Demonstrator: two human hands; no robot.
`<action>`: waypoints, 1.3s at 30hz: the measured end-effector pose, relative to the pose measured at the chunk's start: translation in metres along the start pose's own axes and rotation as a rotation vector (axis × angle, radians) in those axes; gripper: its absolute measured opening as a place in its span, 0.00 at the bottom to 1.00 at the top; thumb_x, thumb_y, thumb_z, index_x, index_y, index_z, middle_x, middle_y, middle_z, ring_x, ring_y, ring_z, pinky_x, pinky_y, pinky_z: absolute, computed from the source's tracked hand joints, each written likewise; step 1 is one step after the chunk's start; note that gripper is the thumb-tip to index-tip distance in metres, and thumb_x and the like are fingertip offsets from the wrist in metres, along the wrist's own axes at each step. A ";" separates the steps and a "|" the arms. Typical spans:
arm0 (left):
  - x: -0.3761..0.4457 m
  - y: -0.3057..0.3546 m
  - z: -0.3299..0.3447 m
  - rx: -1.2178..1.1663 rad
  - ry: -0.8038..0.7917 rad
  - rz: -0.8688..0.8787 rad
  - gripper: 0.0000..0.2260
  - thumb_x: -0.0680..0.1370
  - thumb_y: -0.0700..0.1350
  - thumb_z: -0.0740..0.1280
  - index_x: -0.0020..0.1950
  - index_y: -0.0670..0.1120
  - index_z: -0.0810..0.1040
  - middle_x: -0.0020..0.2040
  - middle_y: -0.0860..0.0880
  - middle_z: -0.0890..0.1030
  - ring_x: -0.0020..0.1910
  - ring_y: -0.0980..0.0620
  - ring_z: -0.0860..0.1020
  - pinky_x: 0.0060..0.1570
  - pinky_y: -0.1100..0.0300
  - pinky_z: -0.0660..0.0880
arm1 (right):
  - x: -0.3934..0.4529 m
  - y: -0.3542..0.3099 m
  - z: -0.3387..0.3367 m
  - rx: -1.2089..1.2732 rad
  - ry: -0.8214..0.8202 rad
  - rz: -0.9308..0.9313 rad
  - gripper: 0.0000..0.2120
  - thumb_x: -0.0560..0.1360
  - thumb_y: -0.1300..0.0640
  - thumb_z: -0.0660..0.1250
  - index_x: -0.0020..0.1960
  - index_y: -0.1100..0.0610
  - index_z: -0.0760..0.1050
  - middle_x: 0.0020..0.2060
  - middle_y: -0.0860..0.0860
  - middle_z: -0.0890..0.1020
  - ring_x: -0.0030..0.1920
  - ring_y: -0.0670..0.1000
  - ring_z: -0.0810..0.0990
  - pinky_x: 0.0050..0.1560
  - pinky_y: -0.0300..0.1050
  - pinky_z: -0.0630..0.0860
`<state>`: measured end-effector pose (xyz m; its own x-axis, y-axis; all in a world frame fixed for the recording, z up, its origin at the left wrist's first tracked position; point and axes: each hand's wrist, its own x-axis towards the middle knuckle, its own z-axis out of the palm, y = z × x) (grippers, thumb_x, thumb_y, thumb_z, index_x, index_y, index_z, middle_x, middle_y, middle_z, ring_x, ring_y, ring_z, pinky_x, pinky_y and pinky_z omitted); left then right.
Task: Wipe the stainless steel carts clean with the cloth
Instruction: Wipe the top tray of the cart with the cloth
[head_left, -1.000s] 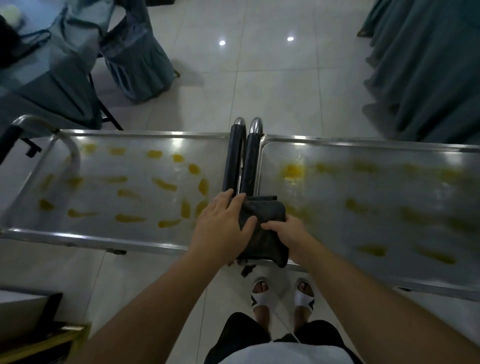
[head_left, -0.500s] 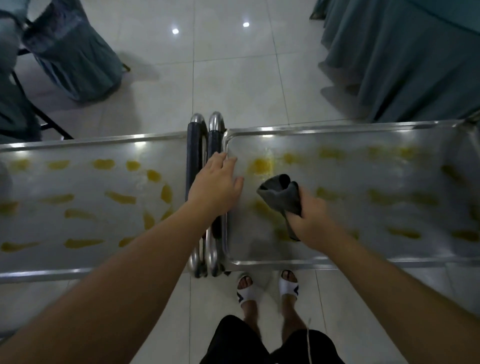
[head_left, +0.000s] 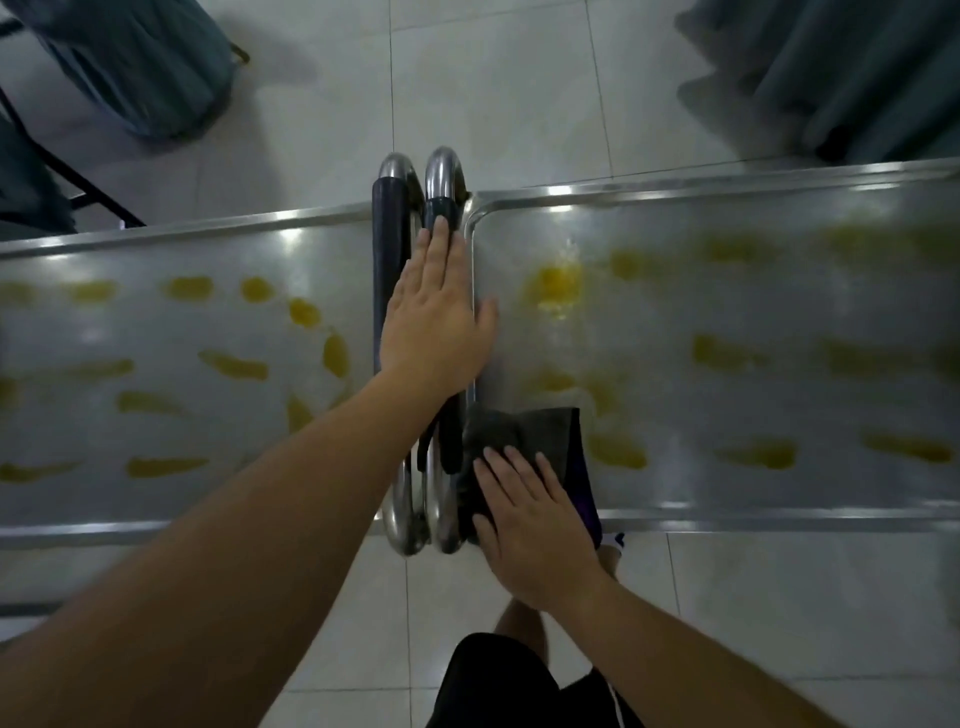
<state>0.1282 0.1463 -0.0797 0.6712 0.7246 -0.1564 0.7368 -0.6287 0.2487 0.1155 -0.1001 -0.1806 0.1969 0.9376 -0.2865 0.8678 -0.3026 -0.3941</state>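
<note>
Right hand (head_left: 535, 525) flat, fingers straight, pressing dark cloth (head_left: 524, 441) onto near-left corner of right cart (head_left: 727, 519). Left hand (head_left: 434, 322) flat on push handles (head_left: 441, 176); neither grip closed. Yellow smears (head_left: 553, 283) (wet-looking) likely spread if cloth saturates; unbraced cart may roll.

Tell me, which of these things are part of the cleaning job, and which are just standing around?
Part of the job:
- dark cloth, pressed flat by the right hand
- right cart, yellow smears
- left cart, also smeared
- cart handles, under the left hand

Standing around:
- covered chair
- draped fabric
</note>
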 end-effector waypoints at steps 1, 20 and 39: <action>0.000 0.002 0.003 -0.003 0.014 -0.015 0.34 0.86 0.60 0.51 0.87 0.45 0.44 0.87 0.47 0.41 0.85 0.51 0.38 0.82 0.54 0.36 | 0.010 0.000 0.002 0.004 0.034 0.010 0.28 0.87 0.42 0.47 0.83 0.53 0.57 0.83 0.51 0.60 0.84 0.53 0.51 0.82 0.61 0.52; -0.004 0.009 0.015 0.093 0.093 -0.041 0.31 0.88 0.54 0.47 0.87 0.41 0.45 0.87 0.45 0.41 0.86 0.50 0.39 0.83 0.54 0.39 | 0.283 0.099 -0.107 -0.126 0.097 0.086 0.32 0.84 0.38 0.44 0.85 0.46 0.48 0.85 0.48 0.49 0.84 0.54 0.43 0.81 0.64 0.42; -0.002 0.013 0.009 0.031 0.048 -0.044 0.32 0.87 0.53 0.50 0.87 0.41 0.43 0.87 0.44 0.40 0.85 0.49 0.37 0.84 0.52 0.40 | -0.019 0.105 0.002 -0.160 0.017 0.046 0.32 0.83 0.37 0.49 0.85 0.46 0.51 0.85 0.47 0.51 0.84 0.55 0.51 0.81 0.63 0.46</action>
<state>0.1375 0.1343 -0.0846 0.6342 0.7638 -0.1200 0.7679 -0.6041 0.2131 0.2022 -0.1506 -0.2185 0.2441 0.9266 -0.2859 0.9192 -0.3151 -0.2363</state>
